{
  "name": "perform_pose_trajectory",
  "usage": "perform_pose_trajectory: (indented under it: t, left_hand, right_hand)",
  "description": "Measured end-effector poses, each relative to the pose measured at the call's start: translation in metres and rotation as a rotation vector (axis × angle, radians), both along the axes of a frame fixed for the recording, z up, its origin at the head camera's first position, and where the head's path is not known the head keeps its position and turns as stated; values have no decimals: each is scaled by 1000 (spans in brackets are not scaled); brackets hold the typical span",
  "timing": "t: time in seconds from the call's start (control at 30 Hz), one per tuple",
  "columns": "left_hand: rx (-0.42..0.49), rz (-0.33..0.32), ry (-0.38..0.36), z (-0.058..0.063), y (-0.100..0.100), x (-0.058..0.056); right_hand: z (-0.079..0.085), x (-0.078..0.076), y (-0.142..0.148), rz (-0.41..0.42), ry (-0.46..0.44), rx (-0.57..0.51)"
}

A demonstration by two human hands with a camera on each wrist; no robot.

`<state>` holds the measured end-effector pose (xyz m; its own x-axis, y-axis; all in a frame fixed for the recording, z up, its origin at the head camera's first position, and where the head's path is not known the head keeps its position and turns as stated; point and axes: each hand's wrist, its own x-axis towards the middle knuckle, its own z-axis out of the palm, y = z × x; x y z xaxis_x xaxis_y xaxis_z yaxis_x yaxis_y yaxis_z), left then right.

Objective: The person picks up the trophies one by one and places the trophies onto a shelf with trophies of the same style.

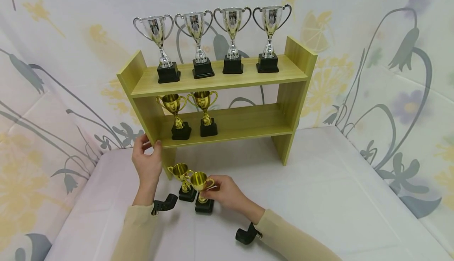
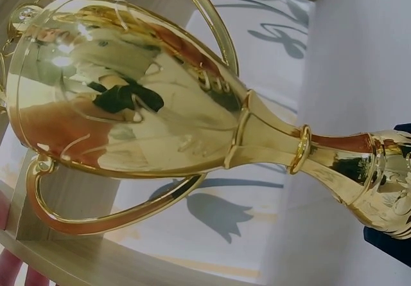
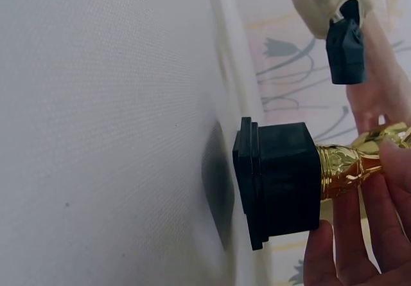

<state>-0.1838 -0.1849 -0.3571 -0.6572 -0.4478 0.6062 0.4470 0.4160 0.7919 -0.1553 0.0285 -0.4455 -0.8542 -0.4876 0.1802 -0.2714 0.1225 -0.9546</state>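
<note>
My right hand [image 1: 227, 193] pinches a gold trophy cup [image 1: 198, 181] by its stem. In the right wrist view its black base [image 3: 286, 178] hangs slightly above the white surface, with a shadow beside it. Just to its left stands another gold trophy cup [image 1: 180, 170] on a black base. My left hand [image 1: 148, 162] grips the left side panel of a two-tier wooden shelf [image 1: 248, 119], thumb on the front edge and fingers round the outside. Close up, a gold cup [image 2: 135, 93] fills much of the left wrist view, partly hiding the shelf and the left fingers.
Two gold trophies [image 1: 203, 100] stand at the left of the lower tier. Several silver trophies [image 1: 232, 20] line the top tier. The shelf stands on a white cloth [image 1: 326, 190] before a flower-printed backdrop [image 1: 354, 95]. Black wrist cameras [image 1: 246, 234] protrude from both sleeves.
</note>
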Motion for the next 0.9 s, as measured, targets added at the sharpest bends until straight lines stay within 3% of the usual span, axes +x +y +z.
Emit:
perform_pose_trajectory:
  t: [0.57,0.9]
  left_hand:
    - [5,6,5,-2,-1,-1]
    - [5,-6,0,0,0,1]
  right_hand:
    - [1,-2,9,-41,-19,45]
    - [2,-6,16,-52,-17,16]
